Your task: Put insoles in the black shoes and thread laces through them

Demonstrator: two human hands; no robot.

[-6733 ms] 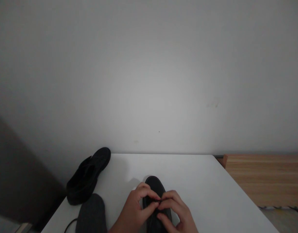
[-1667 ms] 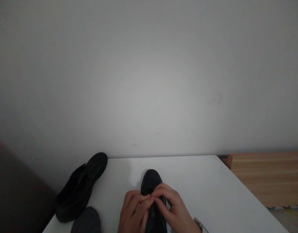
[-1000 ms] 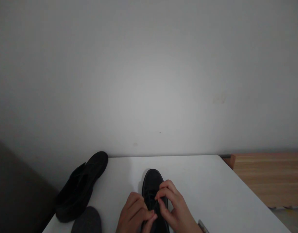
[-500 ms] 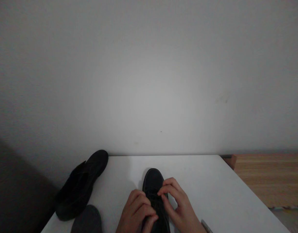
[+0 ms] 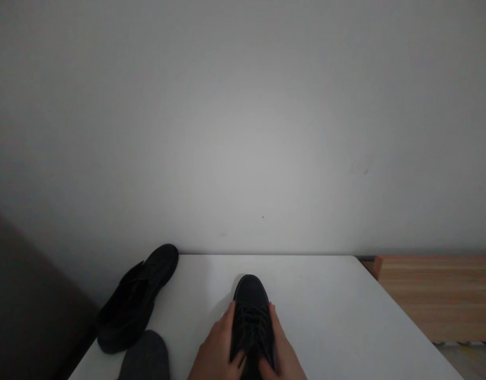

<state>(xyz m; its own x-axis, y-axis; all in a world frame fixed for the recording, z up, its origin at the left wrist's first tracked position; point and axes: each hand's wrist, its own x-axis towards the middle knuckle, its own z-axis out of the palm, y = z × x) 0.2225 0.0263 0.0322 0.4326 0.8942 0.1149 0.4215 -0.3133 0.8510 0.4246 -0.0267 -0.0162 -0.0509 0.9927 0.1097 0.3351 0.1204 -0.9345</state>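
A black lace-up shoe [image 5: 251, 295] points toward the wall on the white table [image 5: 326, 311], its laces threaded across the front. My left hand [image 5: 219, 345] grips its left side, with the thumb over the lace area. On the right side, my right hand [image 5: 282, 348] clasps the shoe in the same way, thumb near the lower laces. The heel end is cut off by the bottom of the view. A second black shoe [image 5: 138, 301] lies at the table's left edge, toe toward the wall.
A dark grey rounded flat piece [image 5: 146, 359] lies beside the second shoe, partly out of view. The pale wall [image 5: 259, 132] rises behind the table. Wood-grain furniture [image 5: 445, 295] stands at the right, beyond the table's edge.
Both hands have moved from pinching at the laces to clasping the shoe's two sides. The laces show more fully. A thin object by my right wrist is no longer visible.
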